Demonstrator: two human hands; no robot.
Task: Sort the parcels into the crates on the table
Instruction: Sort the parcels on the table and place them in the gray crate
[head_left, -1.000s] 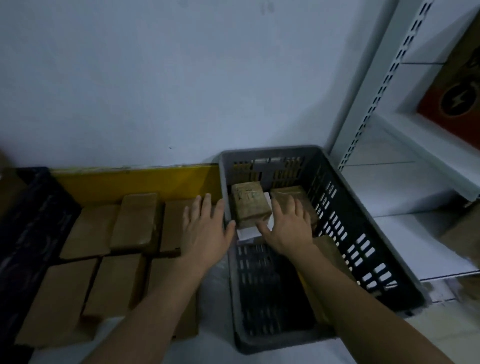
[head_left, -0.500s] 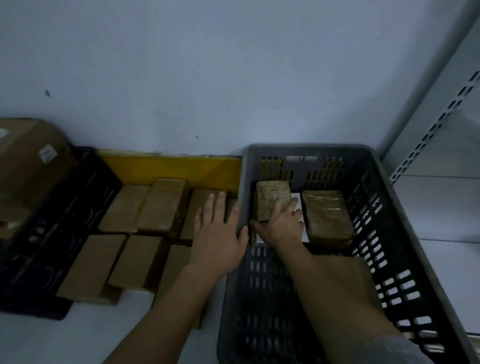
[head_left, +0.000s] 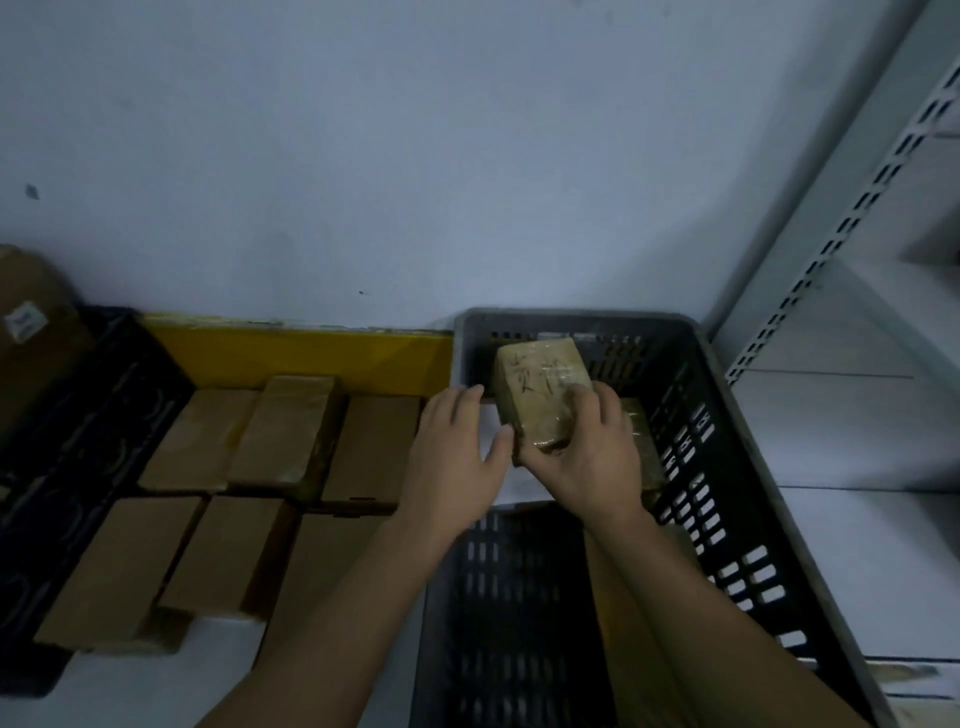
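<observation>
My right hand (head_left: 587, 457) grips a small brown parcel (head_left: 540, 384) wrapped in clear film with handwriting on top, lifted and tilted over the far part of the grey slotted crate (head_left: 727, 519). A second wrapped parcel (head_left: 647, 452) lies in the crate, mostly hidden behind my right hand. My left hand (head_left: 457, 457) hovers with straight fingers over the crate's left rim, its thumb close to the held parcel; whether it touches is unclear. Several plain brown boxes (head_left: 280, 431) lie in the yellow crate (head_left: 291, 353) to the left.
A black crate (head_left: 78, 441) stands at the far left with a large cardboard box (head_left: 31, 332) behind it. A white wall runs behind the crates. White metal shelving (head_left: 852, 405) with a perforated upright stands right of the grey crate.
My right hand has closed on the handwritten parcel and lifted it off the crate floor, tilting it. The left hand shifted slightly toward the crate rim. The view shifted a little.
</observation>
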